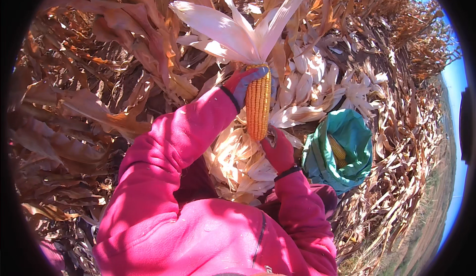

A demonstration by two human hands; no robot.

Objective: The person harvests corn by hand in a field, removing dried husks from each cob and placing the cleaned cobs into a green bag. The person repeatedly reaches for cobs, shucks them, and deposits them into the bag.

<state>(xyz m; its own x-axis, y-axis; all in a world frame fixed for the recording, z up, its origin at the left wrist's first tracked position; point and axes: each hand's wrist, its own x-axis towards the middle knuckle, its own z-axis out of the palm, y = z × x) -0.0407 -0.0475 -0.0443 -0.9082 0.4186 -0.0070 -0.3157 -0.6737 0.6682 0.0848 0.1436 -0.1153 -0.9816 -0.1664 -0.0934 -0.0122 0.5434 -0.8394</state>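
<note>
My left hand (247,79), in a red and grey work glove, grips an ear of yellow corn (257,106) at its base. The ear is bare of husk along its kernels and its tip points toward me. Pale husk leaves (238,38) flare out from its base, beyond the glove. My right hand (279,150), in a red glove, is curled close beside the ear's tip. Something grey shows at its fingers; whether that is a tool or the glove's palm is unclear, as is whether it touches the ear.
A green woven sack (316,157) stands open on the right with yellow corn ears (337,150) inside. Loose pale husks (241,164) are heaped before me. Unhusked ears (297,84) lie beyond my hands. Dry corn stalks and leaves (74,105) crowd the left side.
</note>
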